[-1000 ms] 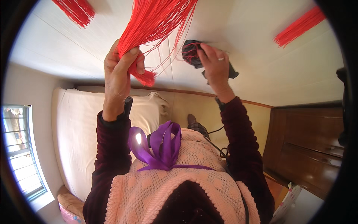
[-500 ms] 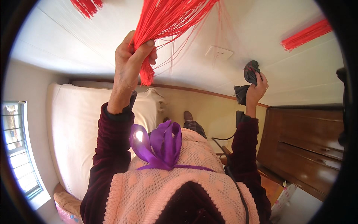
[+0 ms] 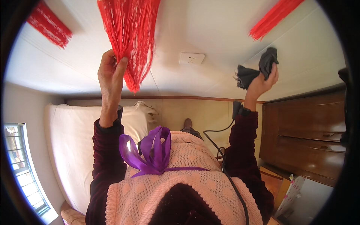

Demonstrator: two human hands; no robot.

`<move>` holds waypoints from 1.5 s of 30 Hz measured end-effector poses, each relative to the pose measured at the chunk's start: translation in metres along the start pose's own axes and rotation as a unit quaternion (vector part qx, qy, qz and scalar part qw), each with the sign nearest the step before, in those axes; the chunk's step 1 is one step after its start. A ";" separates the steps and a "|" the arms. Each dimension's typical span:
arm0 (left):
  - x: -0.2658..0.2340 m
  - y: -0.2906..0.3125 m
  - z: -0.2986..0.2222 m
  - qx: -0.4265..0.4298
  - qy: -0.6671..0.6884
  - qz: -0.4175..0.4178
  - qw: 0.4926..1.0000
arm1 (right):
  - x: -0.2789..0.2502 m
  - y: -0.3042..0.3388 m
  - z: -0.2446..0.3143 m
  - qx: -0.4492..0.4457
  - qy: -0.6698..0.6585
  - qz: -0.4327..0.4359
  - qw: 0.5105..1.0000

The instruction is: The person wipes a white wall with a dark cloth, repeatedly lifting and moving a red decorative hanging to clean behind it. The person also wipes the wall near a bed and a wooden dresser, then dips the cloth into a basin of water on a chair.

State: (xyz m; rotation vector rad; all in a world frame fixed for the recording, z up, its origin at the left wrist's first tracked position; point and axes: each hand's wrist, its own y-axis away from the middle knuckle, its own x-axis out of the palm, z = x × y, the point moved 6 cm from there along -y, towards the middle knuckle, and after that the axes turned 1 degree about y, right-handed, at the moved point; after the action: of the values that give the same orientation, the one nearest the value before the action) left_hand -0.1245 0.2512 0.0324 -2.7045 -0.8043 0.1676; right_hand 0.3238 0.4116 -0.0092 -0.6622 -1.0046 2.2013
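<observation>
Against the pale wall hangs a large red tassel (image 3: 135, 37), its strands running up past the top edge. My left hand (image 3: 112, 73) pinches some strands along its left side, while the lower tip hangs free beside the thumb. Farther right, my right hand (image 3: 263, 83) is closed round a crumpled dark grey cloth (image 3: 268, 62). Part of the cloth bunches out to the left of the fingers, close to the wall. Whether it touches the wall I cannot tell.
More red tassels hang at the upper left (image 3: 50, 26) and upper right (image 3: 275, 18). A white wall socket (image 3: 192, 58) lies between my hands. A bed with a cream cover (image 3: 75, 150) stands left, a brown wooden cabinet (image 3: 303, 131) right. A black cable (image 3: 213, 137) runs along my right arm.
The tassel has swung from slanting rightward to hanging nearly straight, with its strands spread. My left hand has shifted left and lower; my right hand has moved slightly right with the cloth.
</observation>
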 end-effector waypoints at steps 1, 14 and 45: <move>0.006 0.001 0.000 0.001 -0.015 -0.011 1.000 | 0.008 -0.005 0.000 -0.022 0.000 0.009 1.000; 0.041 0.018 -0.041 0.175 -0.118 -0.204 0.956 | 0.062 0.095 -0.130 0.425 -0.137 0.051 0.893; 0.132 0.072 -0.070 0.261 -0.284 -0.147 0.911 | 0.010 -0.176 0.013 -0.215 0.060 0.139 0.965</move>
State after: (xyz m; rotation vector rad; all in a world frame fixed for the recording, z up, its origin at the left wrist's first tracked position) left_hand 0.0364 0.2485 0.0719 -2.0053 -1.1153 0.9777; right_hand 0.3665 0.5033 0.1356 -1.1795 -1.4135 2.1542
